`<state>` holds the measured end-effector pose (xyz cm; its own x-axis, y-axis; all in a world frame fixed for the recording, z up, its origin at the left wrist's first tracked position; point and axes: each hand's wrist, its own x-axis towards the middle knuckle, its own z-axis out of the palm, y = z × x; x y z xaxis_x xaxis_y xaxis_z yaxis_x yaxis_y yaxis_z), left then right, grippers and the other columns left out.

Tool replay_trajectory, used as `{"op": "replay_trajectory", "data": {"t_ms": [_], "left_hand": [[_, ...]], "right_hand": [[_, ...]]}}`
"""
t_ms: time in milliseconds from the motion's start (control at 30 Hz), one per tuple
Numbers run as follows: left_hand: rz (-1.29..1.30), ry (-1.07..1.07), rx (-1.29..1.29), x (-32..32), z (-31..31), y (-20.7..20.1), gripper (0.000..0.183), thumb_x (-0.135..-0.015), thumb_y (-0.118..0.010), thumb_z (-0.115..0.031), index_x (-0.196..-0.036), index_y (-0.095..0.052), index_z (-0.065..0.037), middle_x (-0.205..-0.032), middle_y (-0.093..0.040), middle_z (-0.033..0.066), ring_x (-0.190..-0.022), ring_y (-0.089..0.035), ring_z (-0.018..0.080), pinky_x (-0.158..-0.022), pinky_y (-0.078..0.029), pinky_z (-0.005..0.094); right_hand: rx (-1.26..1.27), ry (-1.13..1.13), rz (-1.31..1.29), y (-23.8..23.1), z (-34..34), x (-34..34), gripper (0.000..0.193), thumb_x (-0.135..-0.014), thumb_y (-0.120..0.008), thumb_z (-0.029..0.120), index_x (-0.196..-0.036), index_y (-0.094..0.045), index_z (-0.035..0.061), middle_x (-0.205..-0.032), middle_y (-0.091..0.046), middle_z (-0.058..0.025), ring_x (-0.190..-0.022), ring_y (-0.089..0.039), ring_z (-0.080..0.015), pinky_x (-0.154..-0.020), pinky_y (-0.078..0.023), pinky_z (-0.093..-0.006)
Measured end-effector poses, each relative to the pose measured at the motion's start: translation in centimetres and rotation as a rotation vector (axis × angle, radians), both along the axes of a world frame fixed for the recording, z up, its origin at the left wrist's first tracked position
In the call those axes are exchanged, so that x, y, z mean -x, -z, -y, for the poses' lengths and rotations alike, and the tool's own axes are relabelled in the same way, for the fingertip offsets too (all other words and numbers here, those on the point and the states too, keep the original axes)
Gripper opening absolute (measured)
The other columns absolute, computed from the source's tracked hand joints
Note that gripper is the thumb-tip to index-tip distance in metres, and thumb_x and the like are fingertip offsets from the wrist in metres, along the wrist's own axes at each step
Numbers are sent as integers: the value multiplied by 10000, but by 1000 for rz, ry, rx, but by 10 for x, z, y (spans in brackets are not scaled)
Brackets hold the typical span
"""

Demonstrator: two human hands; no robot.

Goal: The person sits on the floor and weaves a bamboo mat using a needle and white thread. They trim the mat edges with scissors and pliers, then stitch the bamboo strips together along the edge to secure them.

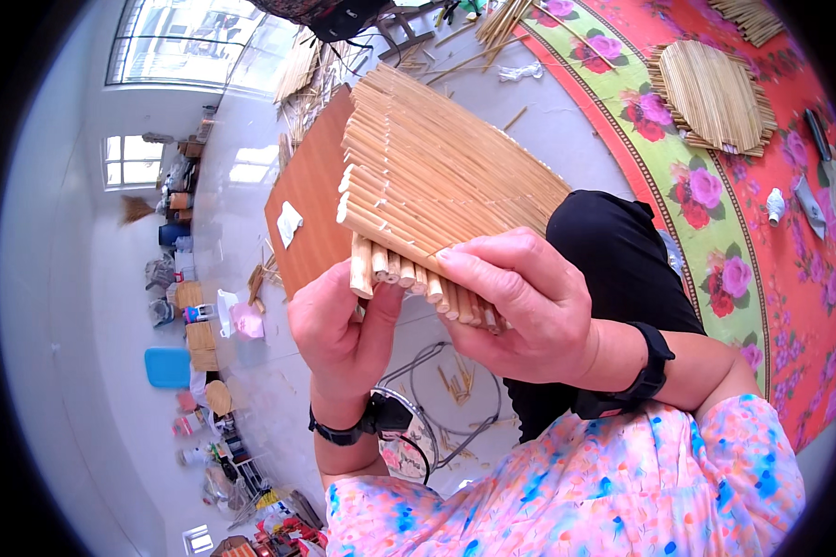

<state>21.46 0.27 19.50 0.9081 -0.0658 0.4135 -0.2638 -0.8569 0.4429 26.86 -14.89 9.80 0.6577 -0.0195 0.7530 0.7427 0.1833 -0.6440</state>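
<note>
- Splash-patterned pink shirt (567, 483) fills the lower edge.
- Two-layer stick panel (446, 158) is held up before it, partly overlapping a brown board (308, 200).
- Left hand (337, 325): grip closed around stick ends at the panel's near left corner.
- Right hand (529, 297): grip pinches its near edge, thumb on top.
- Rounded stick mat (711, 93) rests on flowered red cloth (715, 195).

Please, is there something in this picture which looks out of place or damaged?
Yes: loose stick pieces lie at random angles on the floor, and a crumpled white scrap sits on the brown board, which looks untidy. The stick panel held by the left hand and right hand shows no clear damage.
</note>
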Motion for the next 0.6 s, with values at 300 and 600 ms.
{"op": "replay_trajectory", "data": {"t_ms": [300, 600], "left_hand": [[-9, -79, 66, 4, 2, 4, 136, -844, -716, -71, -905, -612, -6, -623, -570, 21, -463, -422, 67, -433, -312, 231], [-57, -173, 46, 8, 14, -3, 135, -864, -689, -59, -950, -612, 10, -671, -611, 48, -519, -502, 71, -464, -371, 226]], "right_hand": [[33, -5, 6, -3, 4, 0, 492, -618, -757, -26, -1100, -659, -14, -932, -622, -112, -741, -609, -217, -605, -525, -296], [28, -29, -37, -4, 3, 1, 500, -627, -698, 35, -1124, -651, -4, -929, -612, -96, -739, -598, -243, -627, -522, -334]]}}
